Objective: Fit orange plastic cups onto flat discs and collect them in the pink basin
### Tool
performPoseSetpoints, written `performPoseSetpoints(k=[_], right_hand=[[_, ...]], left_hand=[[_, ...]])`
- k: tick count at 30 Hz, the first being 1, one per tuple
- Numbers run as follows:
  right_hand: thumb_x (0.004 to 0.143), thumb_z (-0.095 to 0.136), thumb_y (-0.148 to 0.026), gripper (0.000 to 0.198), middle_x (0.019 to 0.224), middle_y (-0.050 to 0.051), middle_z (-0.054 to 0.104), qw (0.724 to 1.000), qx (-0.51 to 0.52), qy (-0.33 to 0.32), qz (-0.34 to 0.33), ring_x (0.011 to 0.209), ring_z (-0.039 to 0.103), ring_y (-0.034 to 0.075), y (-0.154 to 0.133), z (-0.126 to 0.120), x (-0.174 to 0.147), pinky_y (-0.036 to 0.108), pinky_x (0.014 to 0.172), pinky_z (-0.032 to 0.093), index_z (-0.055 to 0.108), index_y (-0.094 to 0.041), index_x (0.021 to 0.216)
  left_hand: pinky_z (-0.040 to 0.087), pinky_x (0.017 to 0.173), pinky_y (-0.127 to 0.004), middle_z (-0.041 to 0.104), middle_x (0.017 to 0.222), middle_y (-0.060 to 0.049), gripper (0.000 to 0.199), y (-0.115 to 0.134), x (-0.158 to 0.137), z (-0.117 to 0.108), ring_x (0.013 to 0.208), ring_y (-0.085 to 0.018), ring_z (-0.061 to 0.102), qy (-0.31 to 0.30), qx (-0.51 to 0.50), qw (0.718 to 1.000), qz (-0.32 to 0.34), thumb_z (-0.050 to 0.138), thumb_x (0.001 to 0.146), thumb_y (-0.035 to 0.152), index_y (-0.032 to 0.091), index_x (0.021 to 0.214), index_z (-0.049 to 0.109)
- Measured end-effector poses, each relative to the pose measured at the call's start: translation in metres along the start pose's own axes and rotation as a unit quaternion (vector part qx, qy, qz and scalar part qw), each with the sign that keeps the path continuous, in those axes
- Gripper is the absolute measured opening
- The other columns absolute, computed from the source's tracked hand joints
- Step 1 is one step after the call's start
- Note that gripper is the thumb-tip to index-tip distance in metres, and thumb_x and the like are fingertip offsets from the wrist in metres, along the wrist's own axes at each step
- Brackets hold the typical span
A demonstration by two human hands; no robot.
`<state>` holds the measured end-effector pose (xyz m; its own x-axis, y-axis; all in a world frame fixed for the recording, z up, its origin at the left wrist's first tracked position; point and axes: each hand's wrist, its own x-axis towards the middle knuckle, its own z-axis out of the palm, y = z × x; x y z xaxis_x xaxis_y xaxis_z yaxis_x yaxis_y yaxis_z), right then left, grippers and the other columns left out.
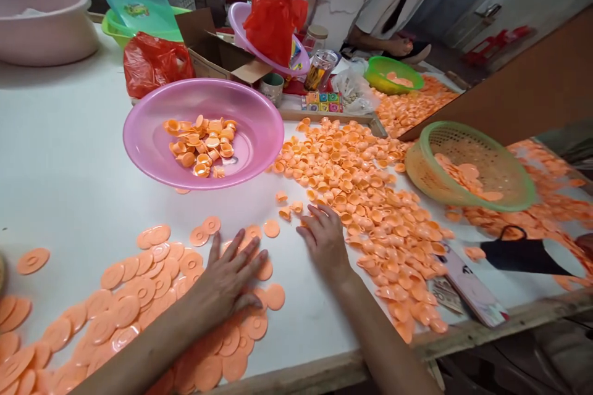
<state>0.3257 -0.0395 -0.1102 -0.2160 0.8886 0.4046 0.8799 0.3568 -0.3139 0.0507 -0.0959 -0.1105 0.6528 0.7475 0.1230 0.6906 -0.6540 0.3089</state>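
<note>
Workshop's pretty cluttered, and this long white table (65,154) takes up most of it. Biggest thing on top is the heap of little orange cups (333,166) sprawling right of centre, then the spread of flat orange discs (134,296) across the near left.

Tubs, big to small: the pale pink tub (46,24) at the far left has something whitish inside, can't make out what. The pink basin (139,129) in the middle holds a small clump of cups, loads of room left. The green basket (419,160) on the right has a few discs. The tilted purple basin (236,15) at the back has a knotted red bag in it, and the small green bowl (377,76) beyond has some orange bits.

Now the 2 hands. Left hand (234,274) is palm down over the discs, fingers fanned out, gripping nothing. Right hand (324,244) has its fingers loosely bent by the heap's near edge; can't tell if the tips have pinched a cup.

My 2 cents: keep that left palm light so discs slide instead of riding up on each other. On the right I'd take 1 cup at a time by the rim, starting with those loose strays (285,214), so the pile doesn't spill.
</note>
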Motion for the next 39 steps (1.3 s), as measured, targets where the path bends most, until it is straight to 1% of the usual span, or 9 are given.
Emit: performPoseSetpoints(k=[3,6,9,12,18,25,31,36,39], right_hand=[[0.091,0.06,-0.028,0.016,0.112,0.01,0.064,0.999,0.023,0.018,0.034,0.111,0.052,0.03,-0.005,-0.007,-0.001,0.05,0.094,0.047,0.075,-0.024,0.086],[0.092,0.058,-0.03,0.019,0.1,0.008,0.059,0.991,0.11,0.008,0.081,0.089,0.059,0.022,-0.017,-0.012,-0.005,0.038,0.079,0.054,0.075,-0.023,0.088],[0.093,0.056,-0.032,0.022,0.103,0.008,0.06,0.979,0.161,-0.004,0.125,0.086,0.063,0.02,-0.029,-0.016,-0.016,0.035,0.08,0.054,0.073,-0.022,0.086],[0.094,0.054,-0.033,0.023,0.105,0.009,0.064,0.968,0.184,-0.009,0.171,0.094,0.064,0.022,-0.034,-0.018,-0.026,0.036,0.084,0.053,0.071,-0.021,0.083],[0.081,0.066,-0.034,0.015,0.077,0.002,0.064,0.928,0.245,-0.048,0.277,0.065,0.059,0.016,-0.034,-0.018,-0.017,0.029,0.061,0.052,0.064,-0.02,0.079],[0.072,0.074,-0.045,0.032,0.073,0.005,0.071,0.817,0.421,-0.097,0.382,0.059,0.066,0.018,-0.054,-0.017,-0.001,0.033,0.059,0.059,0.071,-0.016,0.086],[0.072,0.071,-0.038,0.021,0.06,0.002,0.066,0.825,0.424,-0.085,0.363,0.051,0.059,0.014,-0.079,-0.005,0.013,0.026,0.05,0.052,0.066,-0.018,0.069],[0.072,0.07,-0.035,0.018,0.05,-0.003,0.057,0.826,0.419,-0.114,0.359,0.042,0.048,0.011,-0.089,0.014,0.026,0.023,0.041,0.04,0.067,-0.018,0.069],[0.072,0.066,-0.028,0.012,0.048,-0.004,0.055,0.853,0.377,-0.123,0.341,0.044,0.047,0.012,-0.097,0.027,0.032,0.024,0.044,0.039,0.063,-0.019,0.063]], left_hand=[[0.026,0.113,-0.059,0.063,0.131,-0.011,0.039,-0.003,-0.003,-0.014,0.131,-0.029,0.047,0.059,-0.044,0.996,-0.047,0.045,0.099,0.034,0.022,0.135,0.054],[0.047,0.092,-0.043,0.069,0.112,-0.01,0.029,-0.008,0.015,-0.017,0.104,-0.023,0.06,0.102,-0.09,0.985,-0.108,0.043,0.098,0.02,0.02,0.118,0.064],[0.048,0.081,-0.039,0.068,0.1,-0.009,0.023,-0.011,0.039,-0.008,0.091,-0.022,0.059,0.104,-0.113,0.974,-0.167,0.048,0.094,0.02,0.02,0.1,0.071],[0.048,0.086,-0.04,0.065,0.106,-0.008,0.024,-0.012,0.051,-0.001,0.099,-0.024,0.058,0.102,-0.154,0.963,-0.195,0.057,0.088,0.024,0.022,0.108,0.069],[0.049,0.085,-0.037,0.059,0.114,-0.005,0.04,-0.015,0.028,-0.022,0.103,-0.024,0.058,0.029,-0.201,0.945,-0.257,0.065,0.078,0.025,0.025,0.118,0.064],[0.045,0.078,-0.036,0.063,0.093,-0.003,0.012,-0.021,0.02,-0.033,0.089,-0.021,0.057,0.015,-0.192,0.946,-0.262,0.06,0.083,0.028,0.023,0.083,0.071],[0.039,0.081,-0.041,0.066,0.087,-0.005,0.02,-0.028,0.054,-0.021,0.093,-0.024,0.056,0.07,-0.14,0.95,-0.27,0.057,0.086,0.026,0.02,0.073,0.07],[0.04,0.076,-0.036,0.066,0.087,-0.005,0.017,-0.033,0.046,-0.018,0.088,-0.022,0.057,0.068,-0.159,0.956,-0.236,0.058,0.083,0.023,0.023,0.089,0.074],[0.038,0.077,-0.037,0.066,0.083,-0.004,0.015,-0.03,0.041,-0.012,0.085,-0.022,0.057,0.071,-0.15,0.957,-0.237,0.061,0.079,0.02,0.023,0.084,0.075]])
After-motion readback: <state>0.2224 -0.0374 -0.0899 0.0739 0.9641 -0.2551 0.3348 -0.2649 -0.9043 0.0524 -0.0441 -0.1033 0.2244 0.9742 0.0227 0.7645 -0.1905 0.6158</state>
